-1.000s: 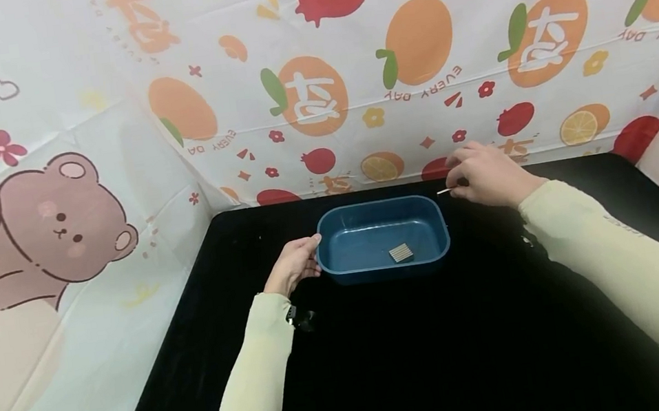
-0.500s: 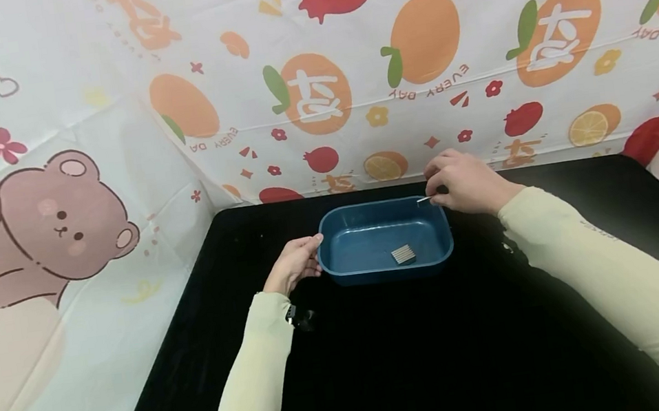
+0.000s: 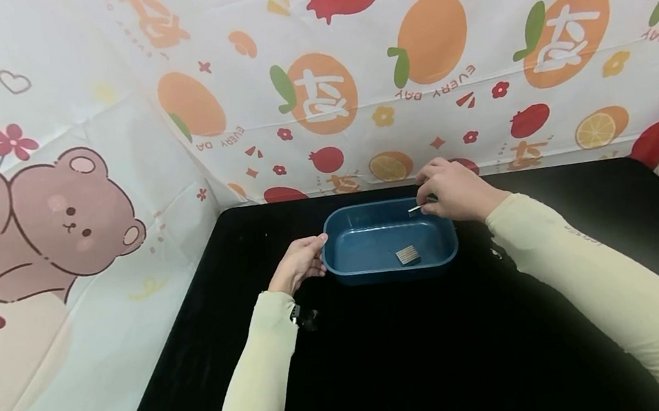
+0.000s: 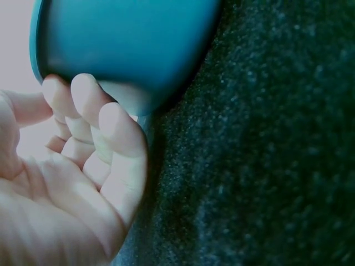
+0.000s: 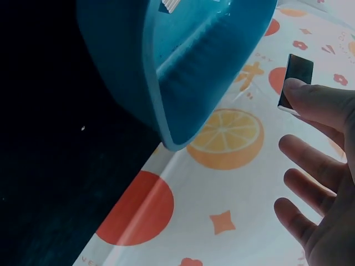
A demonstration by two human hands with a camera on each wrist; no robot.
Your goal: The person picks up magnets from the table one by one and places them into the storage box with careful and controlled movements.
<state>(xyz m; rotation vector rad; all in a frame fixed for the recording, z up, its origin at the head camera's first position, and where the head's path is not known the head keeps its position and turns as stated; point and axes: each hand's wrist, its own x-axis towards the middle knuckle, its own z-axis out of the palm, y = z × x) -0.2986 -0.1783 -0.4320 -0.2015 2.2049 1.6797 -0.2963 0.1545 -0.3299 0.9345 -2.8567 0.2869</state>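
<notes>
A blue plastic basin [image 3: 360, 250] stands on the black table. My left hand [image 3: 298, 265] grips its left end, thumb at the rim and curled fingertips [image 4: 87, 94] against the outer wall in the left wrist view. Over the basin's back right corner, my right hand [image 3: 454, 193] pinches a small flat bar [image 3: 414, 209] between thumb and fingers. The right wrist view shows that bar as a thin dark rectangle with shiny silver edges; the other fingers are spread apart from it. On the basin floor, toward the front right, lies a small square block [image 3: 407, 255] with light and dark stripes.
The black tabletop [image 3: 386, 351] extends around the basin. Behind it hangs a white cloth [image 3: 376, 88] printed with fruit, and a bear-printed cloth [image 3: 75, 218] hangs at the left. A tiny pale speck [image 5: 83, 128] lies on the black surface.
My right hand has moved left with the flat bar, from beyond the basin's right end to over its back right corner. The left hand keeps its grip on the basin.
</notes>
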